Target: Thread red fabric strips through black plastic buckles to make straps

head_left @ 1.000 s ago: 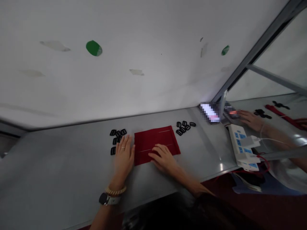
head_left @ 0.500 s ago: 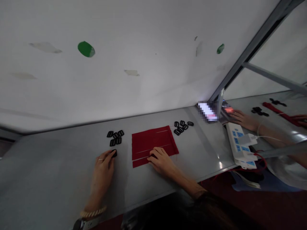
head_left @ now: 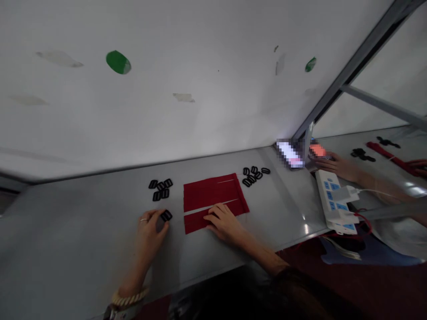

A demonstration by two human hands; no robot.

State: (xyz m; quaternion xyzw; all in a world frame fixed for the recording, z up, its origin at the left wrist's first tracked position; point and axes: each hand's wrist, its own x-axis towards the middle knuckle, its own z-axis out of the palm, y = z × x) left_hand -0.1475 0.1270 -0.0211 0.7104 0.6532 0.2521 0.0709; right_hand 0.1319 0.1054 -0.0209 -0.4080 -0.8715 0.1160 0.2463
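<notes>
Several red webbing straps lie side by side on the grey table, with a gap that sets the nearest ones apart from the others. My right hand is on these nearer straps, its fingers curled and pressed on them. To the left of the straps, my left hand has its index finger and thumb at a black slide buckle, pinching it near the tabletop. Just beyond that hand is a loose group of black slide buckles. More black oval buckles lie past the straps' right ends.
A white power strip with plugged chargers stands at the table's right edge, by a metal frame post. Behind it a phone lies lit. Another person's hand reaches in at the right, near more black parts.
My left hand has moved slightly right with the black buckle, which now shows more fully. Another strap has come toward me under my right hand, so the wide gap sits farther up.
</notes>
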